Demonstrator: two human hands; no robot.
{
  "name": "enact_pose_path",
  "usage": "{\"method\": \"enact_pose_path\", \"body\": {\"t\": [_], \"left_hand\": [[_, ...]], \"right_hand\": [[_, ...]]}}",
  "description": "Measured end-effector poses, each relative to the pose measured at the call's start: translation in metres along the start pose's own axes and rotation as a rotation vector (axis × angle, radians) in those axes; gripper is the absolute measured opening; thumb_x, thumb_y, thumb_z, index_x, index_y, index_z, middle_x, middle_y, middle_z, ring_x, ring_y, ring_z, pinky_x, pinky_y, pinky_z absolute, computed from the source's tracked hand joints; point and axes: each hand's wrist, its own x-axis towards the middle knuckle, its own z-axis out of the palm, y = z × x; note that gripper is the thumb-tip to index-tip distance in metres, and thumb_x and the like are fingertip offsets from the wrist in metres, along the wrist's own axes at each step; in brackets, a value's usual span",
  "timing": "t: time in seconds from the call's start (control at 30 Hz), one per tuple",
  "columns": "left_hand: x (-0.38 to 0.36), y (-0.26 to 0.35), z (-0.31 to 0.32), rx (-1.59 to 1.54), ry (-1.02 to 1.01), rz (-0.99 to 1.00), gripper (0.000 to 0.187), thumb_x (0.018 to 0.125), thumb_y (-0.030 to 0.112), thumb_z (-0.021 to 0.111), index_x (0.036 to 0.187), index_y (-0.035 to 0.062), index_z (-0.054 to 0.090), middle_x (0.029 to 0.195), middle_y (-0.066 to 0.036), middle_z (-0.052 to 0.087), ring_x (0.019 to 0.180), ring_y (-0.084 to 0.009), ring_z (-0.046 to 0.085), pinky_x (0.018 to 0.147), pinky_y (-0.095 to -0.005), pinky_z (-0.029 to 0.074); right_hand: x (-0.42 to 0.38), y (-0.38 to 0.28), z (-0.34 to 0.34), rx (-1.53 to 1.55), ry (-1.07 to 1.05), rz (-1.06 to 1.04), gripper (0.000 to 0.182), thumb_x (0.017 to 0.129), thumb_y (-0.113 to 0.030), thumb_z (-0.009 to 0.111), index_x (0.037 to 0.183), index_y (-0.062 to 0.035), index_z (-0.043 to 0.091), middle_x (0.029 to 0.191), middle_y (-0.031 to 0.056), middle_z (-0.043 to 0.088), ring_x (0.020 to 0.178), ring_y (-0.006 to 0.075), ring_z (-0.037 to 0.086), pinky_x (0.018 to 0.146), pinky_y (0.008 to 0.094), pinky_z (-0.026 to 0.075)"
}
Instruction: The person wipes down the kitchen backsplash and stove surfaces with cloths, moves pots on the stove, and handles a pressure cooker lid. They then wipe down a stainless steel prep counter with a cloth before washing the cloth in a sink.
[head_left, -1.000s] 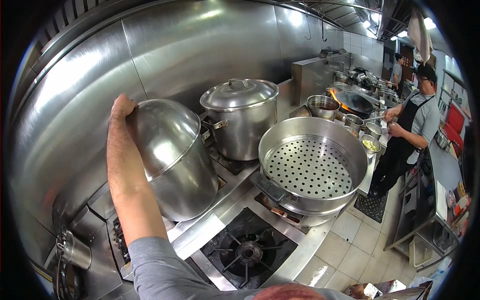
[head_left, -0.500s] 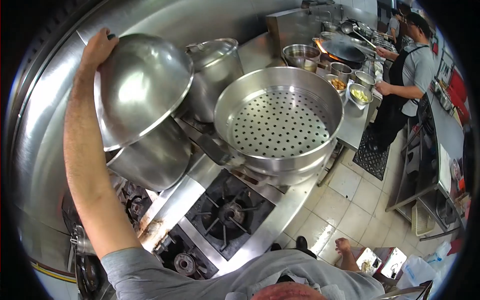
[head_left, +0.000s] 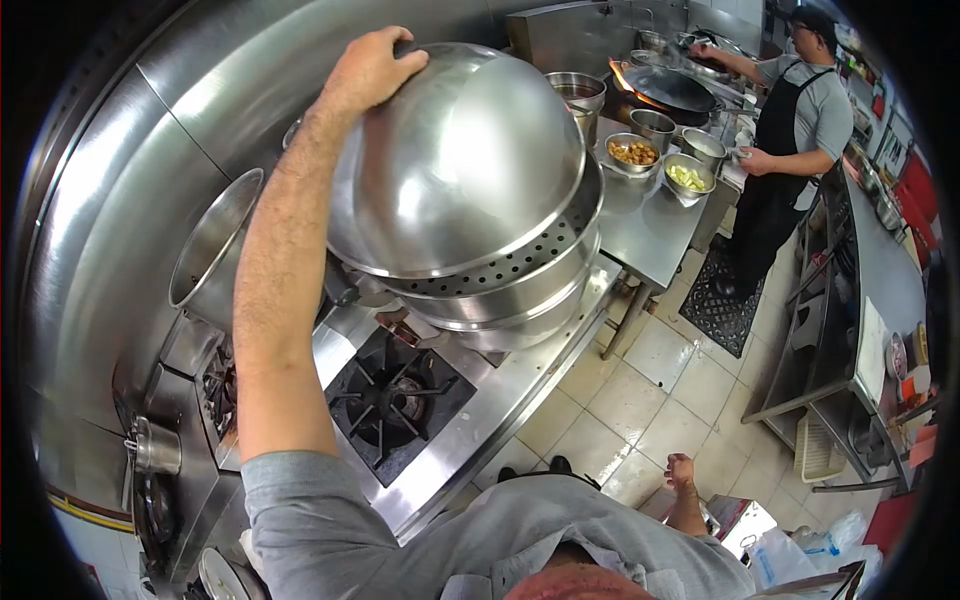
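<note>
My left hand grips a large domed steel lid by its dark handle, only part of which shows between the fingers. The lid is tilted over a wide steel steamer and covers most of its perforated base. A strip of holes stays visible along the right and front side. My right hand hangs low beside my body, fingers curled in, with nothing visible in it.
A tall steel pot stands uncovered at the left. In front of the steamer is a black burner. Bowls of browned pieces and pale green pieces sit near a flaming wok, where a co-worker stands.
My left hand has carried the lid rightward, from above the tall pot to over the steamer. My right hand still hangs at my side. The co-worker's arm has moved away from the wok.
</note>
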Motion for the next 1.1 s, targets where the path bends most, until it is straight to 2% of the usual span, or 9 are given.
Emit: {"method": "enact_pose_path", "body": {"t": [0.47, 0.63, 0.7, 0.77, 0.8, 0.83, 0.97, 1.0, 1.1], "left_hand": [[-0.013, 0.006, 0.048, -0.063, -0.075, 0.029, 0.05, 0.08, 0.04, 0.063, 0.116, 0.0046, 0.059, 0.114, -0.017, 0.061, 0.108, -0.03, 0.057, 0.094, -0.0384, 0.043], [-0.023, -0.002, 0.067, -0.115, -0.024, -0.003, 0.051, 0.078, 0.041, 0.063, 0.114, 0.0048, 0.061, 0.106, -0.02, 0.063, 0.103, -0.0338, 0.059, 0.09, -0.0412, 0.045], [-0.028, -0.008, 0.08, -0.194, 0.0, -0.041, 0.052, 0.079, 0.041, 0.062, 0.116, 0.0046, 0.059, 0.107, -0.022, 0.062, 0.104, -0.0369, 0.057, 0.091, -0.043, 0.045], [-0.04, -0.008, 0.068, -0.264, -0.034, -0.057, 0.052, 0.081, 0.041, 0.06, 0.117, 0.0046, 0.058, 0.11, -0.02, 0.06, 0.108, -0.0348, 0.054, 0.095, -0.0406, 0.042], [-0.054, -0.012, 0.062, -0.294, 0.083, -0.009, 0.05, 0.081, 0.04, 0.061, 0.116, 0.005, 0.059, 0.11, -0.019, 0.06, 0.108, -0.0339, 0.055, 0.095, -0.0403, 0.042], [-0.069, -0.018, 0.053, -0.322, 0.2, 0.038, 0.048, 0.08, 0.039, 0.062, 0.115, 0.0055, 0.059, 0.109, -0.019, 0.06, 0.107, -0.0329, 0.055, 0.095, -0.04, 0.041], [-0.157, -0.088, -0.031, -0.098, 0.618, 0.059, 0.033, 0.077, 0.028, 0.069, 0.096, 0.0013, 0.064, 0.099, -0.015, 0.063, 0.092, -0.0297, 0.06, 0.082, -0.0395, 0.046], [-0.186, -0.12, -0.047, -0.046, 0.793, 0.007, 0.022, 0.078, 0.024, 0.067, 0.081, 0.0023, 0.065, 0.086, -0.012, 0.064, 0.08, -0.0302, 0.061, 0.073, -0.0388, 0.047], [-0.319, -0.274, -0.094, -0.135, 1.051, -0.669, 0.024, 0.085, 0.022, 0.063, 0.092, -0.0005, 0.062, 0.087, -0.007, 0.063, 0.079, -0.0142, 0.058, 0.072, -0.0287, 0.046]], "right_hand": [[0.029, 0.086, -0.018, -0.03, -0.069, 0.251, 0.02, 0.086, -0.028, 0.051, 0.099, -0.0152, 0.06, 0.066, -0.0008, 0.054, 0.05, 0.0173, 0.053, 0.045, 0.0368, 0.042], [0.009, -0.007, 0.016, -0.081, -0.109, -0.021, 0.012, 0.087, -0.019, 0.05, 0.085, -0.0098, 0.057, 0.059, 0.0005, 0.047, 0.044, 0.0138, 0.048, 0.034, 0.0292, 0.034], [0.045, -0.009, 0.036, -0.022, -0.514, -0.336, 0.013, 0.083, -0.014, 0.056, 0.091, -0.0044, 0.06, 0.064, 0.004, 0.057, 0.047, 0.0129, 0.052, 0.038, 0.0274, 0.039], [-0.005, -0.075, 0.087, -0.392, -0.517, -0.346, 0.023, 0.08, -0.013, 0.063, 0.1, -0.001, 0.062, 0.075, 0.0087, 0.065, 0.054, 0.0129, 0.055, 0.047, 0.0268, 0.044], [0.013, -0.073, 0.108, -0.67, -0.737, -0.907, 0.027, 0.08, -0.015, 0.066, 0.104, -0.0017, 0.063, 0.084, 0.0096, 0.066, 0.066, 0.0127, 0.059, 0.058, 0.0268, 0.048], [-0.089, -0.148, 0.131, -0.529, -0.756, -0.432, 0.026, 0.082, -0.015, 0.065, 0.106, -0.0034, 0.063, 0.087, 0.0082, 0.065, 0.078, 0.013, 0.06, 0.067, 0.0267, 0.049], [-0.236, -0.243, 0.218, -0.389, -1.035, -0.85, 0.03, 0.082, -0.013, 0.068, 0.109, -0.0026, 0.062, 0.097, 0.0094, 0.062, 0.084, 0.0154, 0.06, 0.074, 0.0281, 0.049], [-0.273, -0.269, 0.238, -0.403, -1.062, -0.971, 0.031, 0.081, -0.013, 0.068, 0.109, -0.0025, 0.061, 0.1, 0.0109, 0.061, 0.086, 0.0173, 0.061, 0.075, 0.0294, 0.049], [-0.385, -0.349, 0.322, -0.291, -0.984, -1.662, 0.034, 0.076, -0.01, 0.07, 0.108, -0.0009, 0.061, 0.101, 0.0159, 0.06, 0.091, 0.0299, 0.058, 0.08, 0.0359, 0.048]]}}
